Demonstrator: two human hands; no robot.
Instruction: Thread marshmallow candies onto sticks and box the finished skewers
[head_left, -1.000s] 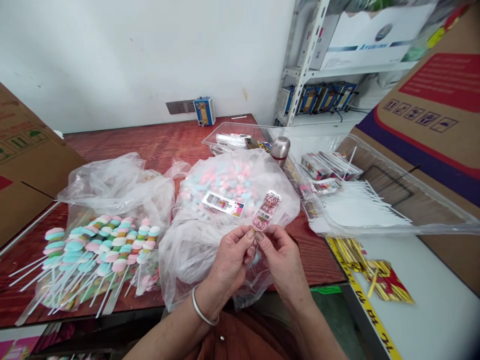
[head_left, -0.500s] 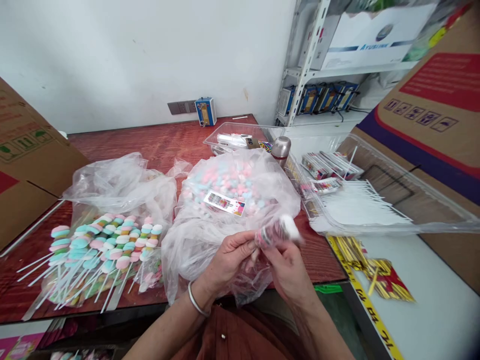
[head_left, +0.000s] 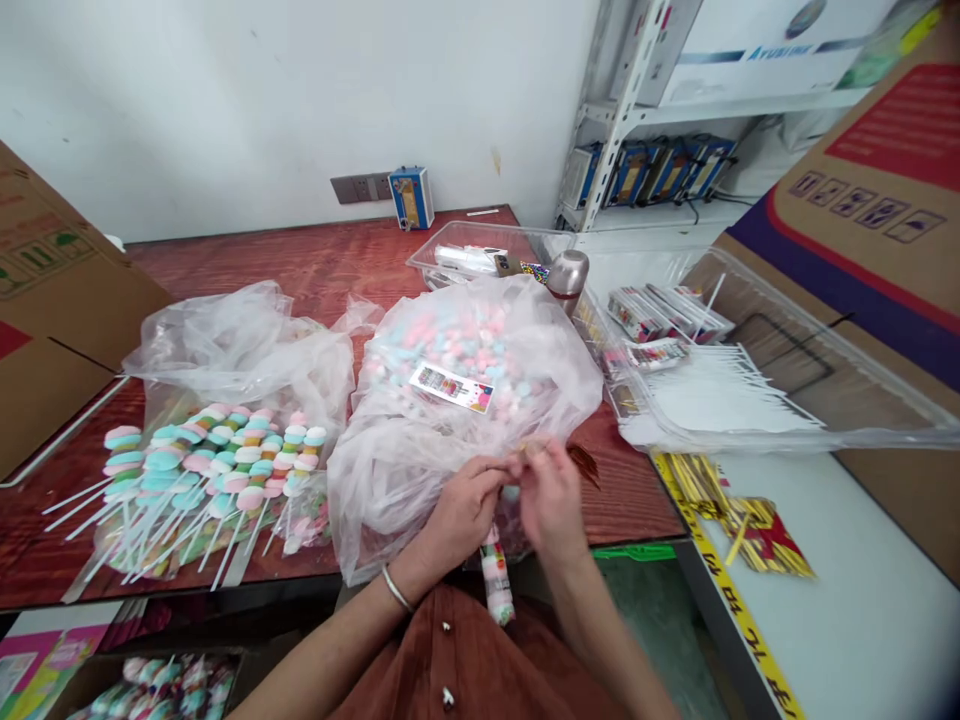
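My left hand (head_left: 461, 505) and my right hand (head_left: 550, 497) meet at the table's front edge, fingers pinched together on the top of a wrapped marshmallow stick (head_left: 496, 580). The stick hangs downward between my wrists, over my lap. Just behind my hands lies a clear plastic bag of pink and blue marshmallows (head_left: 465, 385) with a printed label (head_left: 451, 387) on top. To the left, a pile of finished marshmallow sticks (head_left: 214, 465) lies on another clear bag.
A clear tray (head_left: 750, 400) on the right holds white sticks and printed wrappers. Gold twist ties (head_left: 739, 520) lie on the white surface at the right. A metal flask (head_left: 566, 275) stands behind the bag. Cardboard boxes (head_left: 45, 310) flank both sides.
The wrapped stick, held upright above my hands a second ago, has been turned over and now hangs downward. Both hands have shifted slightly lower and closer to me.
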